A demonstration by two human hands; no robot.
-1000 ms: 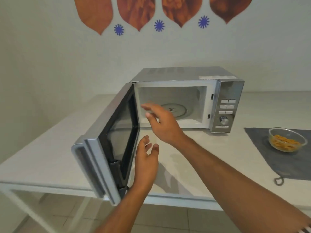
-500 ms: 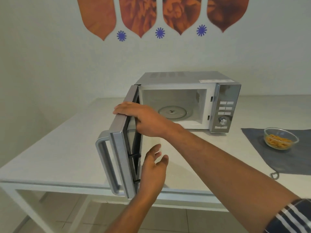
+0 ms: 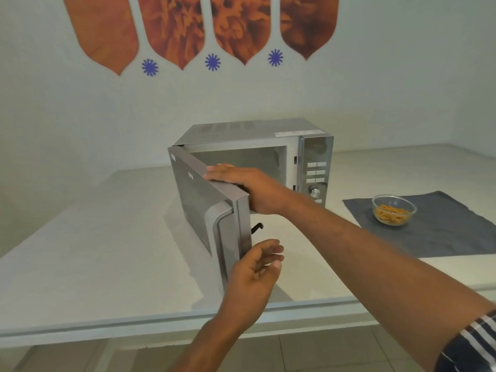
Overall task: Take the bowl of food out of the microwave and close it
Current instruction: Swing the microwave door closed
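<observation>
A silver microwave (image 3: 268, 132) stands on the white table (image 3: 80, 251), its door (image 3: 198, 200) swung partway towards the opening, the outer face towards me. My right hand (image 3: 249, 186) grips the door's top edge, fingers over the outside. My left hand (image 3: 255, 272) hovers just right of the door's lower edge, fingers loosely curled and apart, holding nothing. The glass bowl of orange food (image 3: 394, 209) sits on a grey cloth (image 3: 442, 229) to the right of the microwave. The microwave's inside is mostly hidden by the door and my hand.
The control panel (image 3: 316, 171) with buttons and a knob faces me. A black door latch hook (image 3: 257, 227) sticks out behind the door. The table's front edge (image 3: 161, 318) runs below my hands. Orange wall decorations (image 3: 188, 28) hang above.
The door has swung from wide open towards the microwave, pushed by my right hand, which took hold of its top edge. My left hand stayed near the door's lower edge. The camera moved.
</observation>
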